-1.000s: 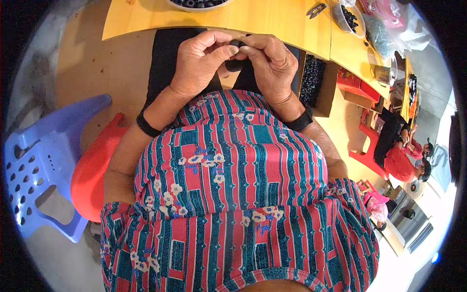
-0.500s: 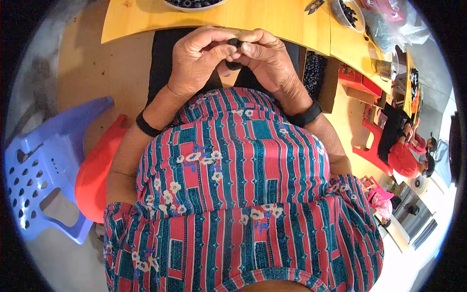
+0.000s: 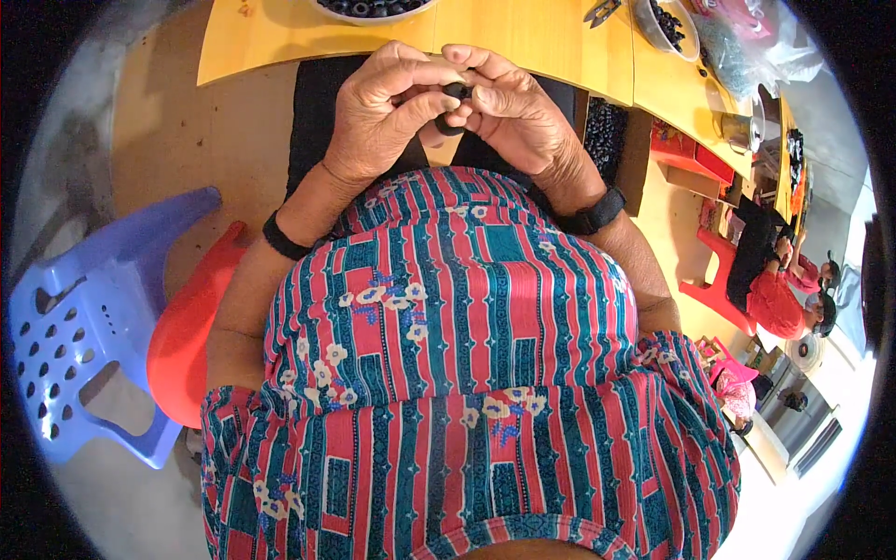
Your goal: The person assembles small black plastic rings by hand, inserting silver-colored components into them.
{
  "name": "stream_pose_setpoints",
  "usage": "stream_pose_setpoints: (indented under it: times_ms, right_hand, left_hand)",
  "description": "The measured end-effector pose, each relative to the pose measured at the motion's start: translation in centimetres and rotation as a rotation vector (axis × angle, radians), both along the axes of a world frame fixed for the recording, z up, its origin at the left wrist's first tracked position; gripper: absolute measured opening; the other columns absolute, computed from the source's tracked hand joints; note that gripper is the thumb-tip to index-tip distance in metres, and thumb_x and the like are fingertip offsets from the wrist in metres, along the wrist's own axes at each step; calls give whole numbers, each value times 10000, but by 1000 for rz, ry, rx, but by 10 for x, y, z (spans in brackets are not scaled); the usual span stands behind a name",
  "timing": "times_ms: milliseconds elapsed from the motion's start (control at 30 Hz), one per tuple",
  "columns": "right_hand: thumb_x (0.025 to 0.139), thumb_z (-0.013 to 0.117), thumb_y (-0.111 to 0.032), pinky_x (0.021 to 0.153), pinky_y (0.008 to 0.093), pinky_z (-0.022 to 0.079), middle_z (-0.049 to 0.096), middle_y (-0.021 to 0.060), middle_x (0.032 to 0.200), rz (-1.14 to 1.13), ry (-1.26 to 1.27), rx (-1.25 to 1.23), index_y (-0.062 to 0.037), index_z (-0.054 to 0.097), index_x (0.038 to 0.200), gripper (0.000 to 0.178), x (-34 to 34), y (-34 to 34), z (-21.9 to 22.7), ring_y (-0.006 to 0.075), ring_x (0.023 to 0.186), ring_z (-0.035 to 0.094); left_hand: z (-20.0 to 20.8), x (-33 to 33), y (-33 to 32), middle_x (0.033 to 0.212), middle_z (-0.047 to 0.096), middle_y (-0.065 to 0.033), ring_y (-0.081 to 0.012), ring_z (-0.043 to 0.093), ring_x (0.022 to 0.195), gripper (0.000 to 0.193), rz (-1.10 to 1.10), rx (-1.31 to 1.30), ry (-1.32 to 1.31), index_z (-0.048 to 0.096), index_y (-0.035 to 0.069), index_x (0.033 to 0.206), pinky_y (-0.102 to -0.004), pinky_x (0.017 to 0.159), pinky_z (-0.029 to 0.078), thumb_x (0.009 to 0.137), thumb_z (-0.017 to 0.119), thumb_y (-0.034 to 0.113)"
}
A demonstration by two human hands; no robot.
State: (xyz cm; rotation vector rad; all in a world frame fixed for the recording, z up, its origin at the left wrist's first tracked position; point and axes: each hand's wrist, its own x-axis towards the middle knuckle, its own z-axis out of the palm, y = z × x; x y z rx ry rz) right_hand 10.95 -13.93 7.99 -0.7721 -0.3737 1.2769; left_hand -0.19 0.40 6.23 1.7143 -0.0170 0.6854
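– where do we find the small black piece?

– we find it between the two hands, over the dark-clad lap and on the near side of the wooden table.

– how do we read the left hand?

– we see its thumb and forefinger pinching the piece from the left, tips close round it.

– and the right hand?

– we see its forefinger raised and apart from the thumb, whose tip sits just beside the piece on the right. we cannot tell whether its other, curled fingers press on anything.

– we notice a second black piece, too.

– yes, a little nearer than the first, by those curled fingers; what supports it is hidden from us.

– what do we have on the table?

– far off, slightly left of the hands, a white bowl of black rings; to the right, dark snips, then a clear bowl of small black bits.

– and round about?

– on the left we have a blue plastic chair beside a red seat. far to the right, we see another person in red.
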Motion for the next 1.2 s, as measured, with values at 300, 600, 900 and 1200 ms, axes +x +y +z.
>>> stream_pose_setpoints:
  times_ms: [300, 600, 900, 1200]
  right_hand:
    - [837, 628, -135, 709, 302, 534, 600, 63, 1006, -40, 85, 37, -84, 504, 1220, 405, 0, -1, -9, 150, 778, 622]
    - [854, 605, -127, 756, 304, 526, 604, 68, 1040, -46, 185, 54, -84, 478, 1255, 423, -1, -3, -11, 164, 819, 640]
    - [862, 595, -138, 723, 345, 549, 626, 74, 886, -72, 196, 22, -86, 550, 1156, 302, -1, -2, -14, 184, 790, 639]
    - [831, 613, -28, 582, 282, 540, 643, 85, 822, -327, -216, -159, -34, 609, 975, 143, -13, 1, 4, 154, 674, 627]
  left_hand:
    - [3, 0, -5, 814, 576, -27, -95, 582, 717, 207, -10, -120, 68, 652, 36, 944, -220, 638, 482, 747, 707, 66]
    - [4, 1, -5, 813, 583, -36, -105, 578, 714, 194, -2, -31, 48, 653, 33, 954, -231, 646, 479, 763, 684, 54]
    - [4, 2, -3, 809, 579, -38, -105, 573, 721, 166, 26, 20, 48, 652, 29, 951, -227, 626, 471, 788, 664, 59]
    - [4, -1, -3, 837, 584, -28, -78, 564, 736, 137, 10, -101, 74, 640, 13, 954, -210, 622, 468, 818, 627, 33]
